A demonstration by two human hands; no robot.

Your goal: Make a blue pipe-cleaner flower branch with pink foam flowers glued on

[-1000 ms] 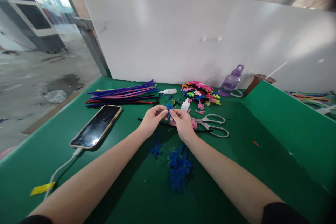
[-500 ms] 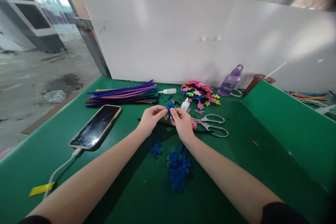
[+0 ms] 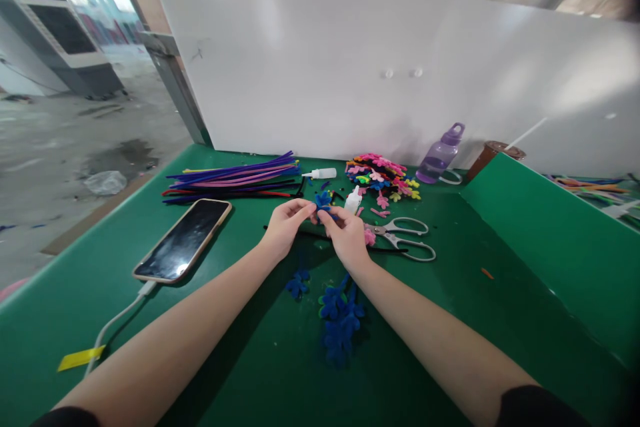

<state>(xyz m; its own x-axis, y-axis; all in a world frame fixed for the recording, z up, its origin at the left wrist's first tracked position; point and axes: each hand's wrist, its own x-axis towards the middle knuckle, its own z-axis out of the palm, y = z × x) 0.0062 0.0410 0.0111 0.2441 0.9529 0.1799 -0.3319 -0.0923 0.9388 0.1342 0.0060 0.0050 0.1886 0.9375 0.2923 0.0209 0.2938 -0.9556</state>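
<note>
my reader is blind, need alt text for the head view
A person's left hand and right hand hold a fuzzy blue petalled piece above a green table. Scissors lie to the right, a phone to the left, and similar blue pieces toward the bottom.

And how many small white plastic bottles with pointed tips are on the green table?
2: one small white plastic bottle lies beside the fuzzy multicoloured stems; the other white bottle, tip up, is beyond the right hand. More could be hidden behind that hand.
</note>
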